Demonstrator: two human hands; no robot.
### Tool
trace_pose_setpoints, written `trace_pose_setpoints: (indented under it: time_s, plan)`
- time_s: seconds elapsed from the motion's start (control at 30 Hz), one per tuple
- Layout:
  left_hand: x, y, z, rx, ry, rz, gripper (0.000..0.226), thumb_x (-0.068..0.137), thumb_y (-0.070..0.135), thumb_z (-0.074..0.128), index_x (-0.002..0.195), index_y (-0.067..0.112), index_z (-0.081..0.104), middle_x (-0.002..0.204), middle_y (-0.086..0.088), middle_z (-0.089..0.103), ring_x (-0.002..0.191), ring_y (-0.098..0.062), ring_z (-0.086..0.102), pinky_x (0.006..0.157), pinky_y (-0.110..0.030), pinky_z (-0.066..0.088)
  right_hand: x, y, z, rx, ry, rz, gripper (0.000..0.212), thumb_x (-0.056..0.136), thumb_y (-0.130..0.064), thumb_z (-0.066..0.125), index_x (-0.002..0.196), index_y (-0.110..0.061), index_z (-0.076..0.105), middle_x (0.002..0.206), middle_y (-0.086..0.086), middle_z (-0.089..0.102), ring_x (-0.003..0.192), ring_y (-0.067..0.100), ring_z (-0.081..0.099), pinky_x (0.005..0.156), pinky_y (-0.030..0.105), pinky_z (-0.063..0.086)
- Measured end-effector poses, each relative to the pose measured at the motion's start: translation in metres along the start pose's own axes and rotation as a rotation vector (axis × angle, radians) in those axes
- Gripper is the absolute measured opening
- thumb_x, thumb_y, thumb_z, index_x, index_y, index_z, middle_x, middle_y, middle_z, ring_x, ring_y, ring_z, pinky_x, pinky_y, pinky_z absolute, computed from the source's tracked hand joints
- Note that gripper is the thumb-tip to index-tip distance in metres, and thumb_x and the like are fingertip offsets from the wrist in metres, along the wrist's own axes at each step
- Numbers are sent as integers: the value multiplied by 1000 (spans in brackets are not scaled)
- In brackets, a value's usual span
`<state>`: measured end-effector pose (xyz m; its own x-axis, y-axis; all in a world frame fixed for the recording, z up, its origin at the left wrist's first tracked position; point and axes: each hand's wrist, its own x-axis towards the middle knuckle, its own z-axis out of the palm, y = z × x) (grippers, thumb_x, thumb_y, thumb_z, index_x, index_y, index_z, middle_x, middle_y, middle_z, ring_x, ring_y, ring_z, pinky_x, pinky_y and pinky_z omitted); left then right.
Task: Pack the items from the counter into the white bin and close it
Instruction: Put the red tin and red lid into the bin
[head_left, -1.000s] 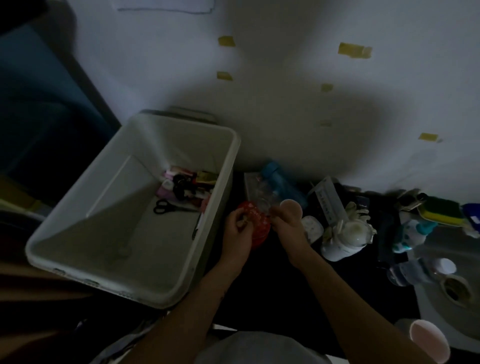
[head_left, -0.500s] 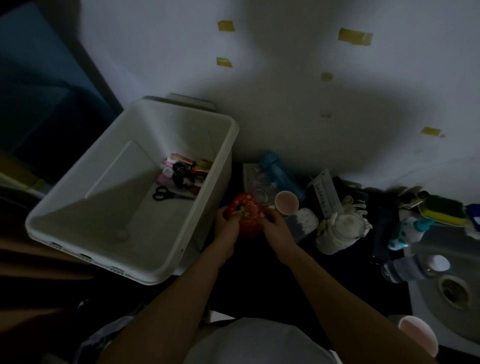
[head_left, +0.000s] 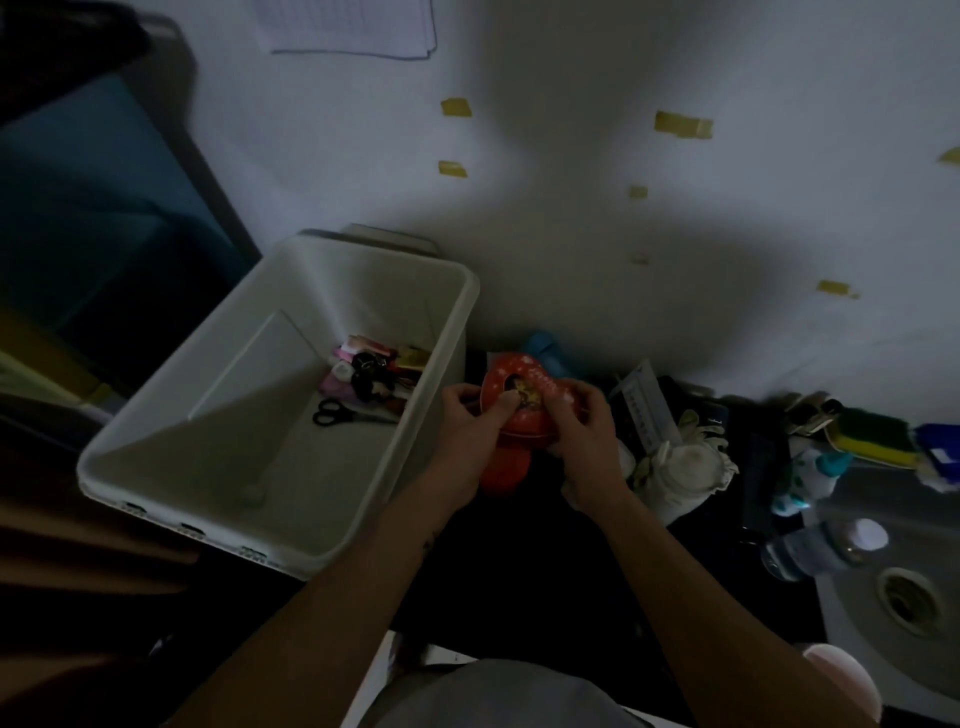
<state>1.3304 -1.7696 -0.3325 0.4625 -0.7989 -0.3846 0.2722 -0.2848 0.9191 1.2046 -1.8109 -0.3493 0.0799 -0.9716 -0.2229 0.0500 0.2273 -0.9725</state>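
- Red heart-shaped tin (head_left: 519, 405) sits pinched between both hands, tilted with its decorated lid facing up
- left hand (head_left: 470, 431) grips the tin's left edge, thumb pressed on the lid, fingers curled beneath
- right hand (head_left: 584, 441) closes on the tin's right edge, thumb on top
- tin is held above the dark counter (head_left: 519, 571), just beside the right wall of the white bin (head_left: 436, 374)
- scissors (head_left: 337, 413) and small items lie at the bin's far end

The bin (head_left: 291, 499) sits left of the counter clutter, scissors (head_left: 337, 414) inside; sink (head_left: 893, 613) far right.
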Motion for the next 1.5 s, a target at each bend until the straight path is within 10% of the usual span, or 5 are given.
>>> trace_pose_setpoints:
  time_s: [0.57,0.77,0.93,1.23,1.5]
  plan:
    - [7,85,-149,-326,126,22,43,90,5,63,124,14,38,122,-10,54,109,-34,60,88,-57,53,-18,-43,172,40,-214,29,45,90,-32,67,128,-16,50,111,-2,61,79,-3,63,52,6,47]
    - [40,79,-216,-339,227,-73,46,90,8,65,125,19,38,122,-7,51,97,-23,61,77,-46,58,-17,-16,246,6,-257,194,45,91,-31,64,131,-16,48,103,-5,60,84,4,61,48,11,49]
    - [77,65,-246,-367,257,-214,57,92,3,61,140,15,33,127,-16,50,94,-28,61,61,-41,56,-6,8,291,44,-224,445,42,96,-25,58,130,-1,52,124,18,62,99,28,65,76,38,58]
    - [146,22,-267,-46,185,-506,45,101,10,46,142,-4,38,142,-28,45,129,-40,47,98,-46,41,19,77,325,59,-215,667,51,83,-30,75,125,-7,58,118,13,66,97,26,66,81,39,56]
    - [187,-16,-285,-7,178,-562,64,86,12,72,142,4,42,134,-25,54,115,-39,59,91,-51,52,40,126,340,-85,-122,610,62,81,-33,78,133,-9,55,128,16,62,107,32,65,93,47,54]
